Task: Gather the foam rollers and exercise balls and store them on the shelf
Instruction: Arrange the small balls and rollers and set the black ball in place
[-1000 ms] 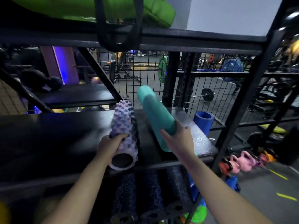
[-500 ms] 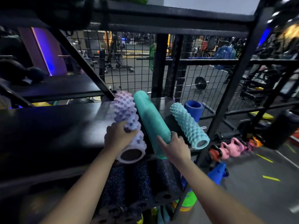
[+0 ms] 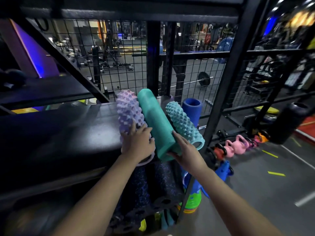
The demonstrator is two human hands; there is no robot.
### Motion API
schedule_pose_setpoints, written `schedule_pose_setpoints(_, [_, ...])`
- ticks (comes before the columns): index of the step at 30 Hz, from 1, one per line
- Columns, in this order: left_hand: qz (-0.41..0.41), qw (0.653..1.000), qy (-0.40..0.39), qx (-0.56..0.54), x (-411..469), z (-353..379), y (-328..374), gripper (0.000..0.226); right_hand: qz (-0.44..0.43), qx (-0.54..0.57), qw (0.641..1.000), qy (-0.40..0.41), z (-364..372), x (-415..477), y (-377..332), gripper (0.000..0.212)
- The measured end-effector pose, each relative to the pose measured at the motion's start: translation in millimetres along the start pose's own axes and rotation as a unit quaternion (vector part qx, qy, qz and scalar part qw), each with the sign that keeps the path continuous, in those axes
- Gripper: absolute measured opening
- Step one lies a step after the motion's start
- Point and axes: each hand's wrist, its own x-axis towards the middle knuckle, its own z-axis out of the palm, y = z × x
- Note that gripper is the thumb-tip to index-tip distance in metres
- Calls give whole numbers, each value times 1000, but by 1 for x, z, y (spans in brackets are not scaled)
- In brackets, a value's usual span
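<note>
Three foam rollers lie side by side at the right end of the black shelf (image 3: 64, 132). The purple knobbly roller (image 3: 127, 113) is on the left, and my left hand (image 3: 139, 143) rests over its near end with fingers curled on it. In the middle lies the smooth teal roller (image 3: 156, 123); my right hand (image 3: 185, 150) holds its near end from the right side. A light teal knobbly roller (image 3: 183, 122) lies to the right, its end poking past the shelf edge.
A blue roller (image 3: 191, 108) stands behind the rack. Dark speckled rollers (image 3: 153, 183) are stacked on the level below. Pink kettlebells (image 3: 236, 146) line the floor at right. Black uprights (image 3: 226, 82) and wire mesh (image 3: 109, 53) close off the back.
The view has dropped and closed in. My right hand has slid down to the teal roller's near end. My left hand has shifted over the purple roller's near end.
</note>
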Motion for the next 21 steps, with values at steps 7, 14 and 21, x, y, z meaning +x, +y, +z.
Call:
schedule_pose_setpoints(7, [-16, 998, 56, -37, 1, 1, 5, 44, 39, 15, 999, 16, 9, 5, -6, 87])
schedule_pose_setpoints(14, [89, 973, -104, -188, -20, -31, -40, 108, 26, -151, 972, 179, -10, -2, 11, 56])
schedule_pose_setpoints(21, [139, 976, -38, -163, -29, -7, -53, 74, 72, -231, 968, 60, -13, -4, 27, 75])
